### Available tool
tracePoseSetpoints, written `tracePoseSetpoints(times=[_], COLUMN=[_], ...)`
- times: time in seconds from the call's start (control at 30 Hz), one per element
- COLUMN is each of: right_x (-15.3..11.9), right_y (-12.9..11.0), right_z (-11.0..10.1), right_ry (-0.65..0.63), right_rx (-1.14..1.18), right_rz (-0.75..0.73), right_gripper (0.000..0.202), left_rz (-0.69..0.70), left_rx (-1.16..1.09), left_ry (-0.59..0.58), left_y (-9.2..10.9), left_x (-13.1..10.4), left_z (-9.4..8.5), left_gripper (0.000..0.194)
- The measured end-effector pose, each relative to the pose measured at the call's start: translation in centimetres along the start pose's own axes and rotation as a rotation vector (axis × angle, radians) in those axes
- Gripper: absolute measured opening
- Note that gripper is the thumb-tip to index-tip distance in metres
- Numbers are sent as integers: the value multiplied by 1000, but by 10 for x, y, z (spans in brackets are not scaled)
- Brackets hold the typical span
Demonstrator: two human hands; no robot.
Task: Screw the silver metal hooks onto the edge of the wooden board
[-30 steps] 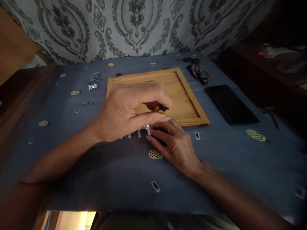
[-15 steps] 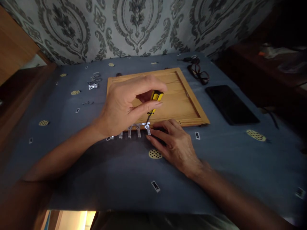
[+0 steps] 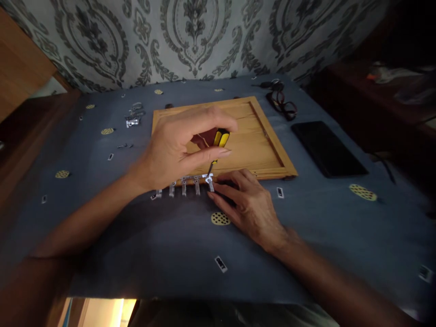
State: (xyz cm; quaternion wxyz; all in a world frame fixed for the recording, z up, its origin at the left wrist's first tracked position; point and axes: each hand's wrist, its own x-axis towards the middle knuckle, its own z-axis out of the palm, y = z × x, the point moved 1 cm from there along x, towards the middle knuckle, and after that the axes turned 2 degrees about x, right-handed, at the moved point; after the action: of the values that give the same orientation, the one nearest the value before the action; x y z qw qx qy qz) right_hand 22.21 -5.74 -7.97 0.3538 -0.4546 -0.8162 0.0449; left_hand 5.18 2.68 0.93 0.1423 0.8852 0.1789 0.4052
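My left hand [image 3: 184, 145] is closed around the yellow and black handle of a screwdriver [image 3: 222, 138], thumb on one side and fingers curled over the top. Its thin shaft slants down to a small shiny metal hook [image 3: 210, 182] on the near edge of a framed wooden board [image 3: 272, 174]. The fingertips of my right hand [image 3: 252, 204] pinch that hook from the right, and the hand rests on the cloth. Several similar metal hooks [image 3: 184, 187] line the same edge to the left. The screw under the screwdriver tip is too small to make out.
Loose metal hooks [image 3: 133, 122] and a few small screws [image 3: 124, 146] lie left of the board. On the right are a black phone [image 3: 329, 149], eyeglasses [image 3: 284, 106] and keys [image 3: 274, 83]. A blue patterned cloth [image 3: 170, 254] covers the table; a patterned curtain [image 3: 194, 41] hangs behind.
The screwdriver handle has turned slightly in my left hand and tipped a little to the left. My right hand stays at the same hook.
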Motion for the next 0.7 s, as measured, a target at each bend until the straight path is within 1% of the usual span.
tracePoseSetpoints(times=[0.1, 0.17, 0.23, 0.3, 0.4, 0.5, 0.63, 0.7], right_x=[1, 1, 1, 1, 0, 0, 1, 1], right_y=[0, 0, 0, 0, 1, 1, 0, 0], right_z=[0, 0, 0, 0, 1, 1, 1, 1], right_ry=[-6, -13, -15, -15, -15, -8, -10, -6], right_rx=[4, 7, 9, 13, 21, 21, 4, -3], right_rz=[11, 21, 24, 20, 21, 28, 19, 8], right_gripper=[14, 15, 15, 14, 14, 14, 15, 15], left_rz=[0, -8, 25, 82, 141, 104, 40, 71], left_rx=[71, 117, 152, 176, 164, 134, 84, 63], left_ry=[61, 72, 47, -8, -56, -75, -77, -78], left_y=[2, 5, 8, 9, 9, 7, 5, 5], left_x=[-1, 0, 1, 4, 7, 7, 4, 3], left_z=[4, 4, 1, -3, -8, -10, -6, -4], left_gripper=[17, 17, 14, 11, 6, 6, 12, 14])
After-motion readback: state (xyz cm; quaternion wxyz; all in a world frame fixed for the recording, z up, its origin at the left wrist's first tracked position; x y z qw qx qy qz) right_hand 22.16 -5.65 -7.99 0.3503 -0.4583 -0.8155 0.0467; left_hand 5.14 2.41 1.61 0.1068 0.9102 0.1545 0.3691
